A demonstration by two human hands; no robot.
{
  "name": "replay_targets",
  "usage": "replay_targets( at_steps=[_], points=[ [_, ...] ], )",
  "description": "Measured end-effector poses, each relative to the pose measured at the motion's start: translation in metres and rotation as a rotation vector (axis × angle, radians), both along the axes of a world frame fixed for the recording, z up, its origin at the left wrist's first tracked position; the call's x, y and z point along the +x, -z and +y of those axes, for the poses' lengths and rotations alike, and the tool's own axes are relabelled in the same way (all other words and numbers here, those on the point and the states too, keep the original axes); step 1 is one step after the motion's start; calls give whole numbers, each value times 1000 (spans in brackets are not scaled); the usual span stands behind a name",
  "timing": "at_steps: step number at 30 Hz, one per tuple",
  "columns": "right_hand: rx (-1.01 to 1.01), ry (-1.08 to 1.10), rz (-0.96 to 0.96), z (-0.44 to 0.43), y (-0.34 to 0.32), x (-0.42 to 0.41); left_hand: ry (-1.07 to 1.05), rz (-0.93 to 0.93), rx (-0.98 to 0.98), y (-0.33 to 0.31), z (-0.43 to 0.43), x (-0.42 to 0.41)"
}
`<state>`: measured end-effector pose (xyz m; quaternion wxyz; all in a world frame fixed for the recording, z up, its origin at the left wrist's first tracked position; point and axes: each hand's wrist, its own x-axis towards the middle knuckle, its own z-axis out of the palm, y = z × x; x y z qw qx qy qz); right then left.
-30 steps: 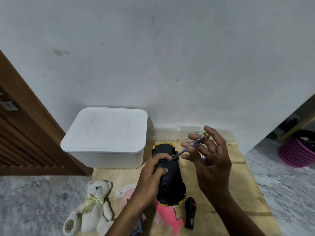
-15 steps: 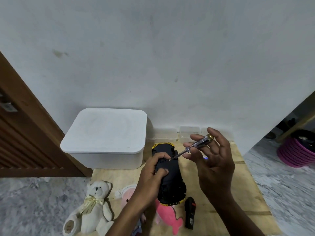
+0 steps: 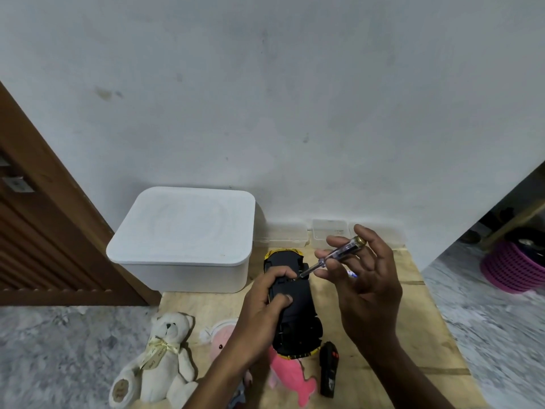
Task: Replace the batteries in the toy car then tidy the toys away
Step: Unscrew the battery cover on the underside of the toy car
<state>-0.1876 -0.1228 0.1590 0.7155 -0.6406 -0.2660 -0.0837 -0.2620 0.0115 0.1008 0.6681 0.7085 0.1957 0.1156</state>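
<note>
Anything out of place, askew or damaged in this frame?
Nothing looks damaged or spilled. The toy car is upside down in the left hand, deliberately, with the right hand putting a screwdriver to its underside. The teddy bear, pink plush and remote lie loose on the board.

Dim, even indoor light, soft shadow right of the white box (image 3: pixel 188 240), wide-angle bending at edges

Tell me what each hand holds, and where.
Left hand grips the upturned toy car across its underside; right hand holds the screwdriver by its clear handle.
</note>
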Motion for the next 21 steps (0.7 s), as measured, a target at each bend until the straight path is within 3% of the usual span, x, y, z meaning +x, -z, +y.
replay_targets(
  at_steps=[21],
  points=[
    [-139,-51,-191,-10,2,7,50,-40,37,0,-5,-1]
  ],
)
